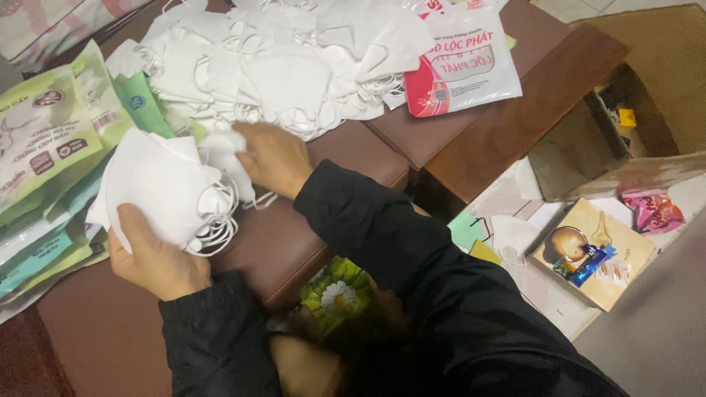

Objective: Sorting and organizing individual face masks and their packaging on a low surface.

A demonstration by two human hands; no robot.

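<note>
Light, soft and floppy, the stack of white masks (158, 187) sits gripped in the left hand (154, 257) at 8 o'clock, best held by its folded edge, while the right hand (276, 156) pinches the top mask's corner.

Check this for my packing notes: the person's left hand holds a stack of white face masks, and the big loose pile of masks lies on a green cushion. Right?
Not quite. In the head view the left hand does hold a stack of white face masks, but the big loose pile of masks lies on a brown cushion, not a green one.
</note>
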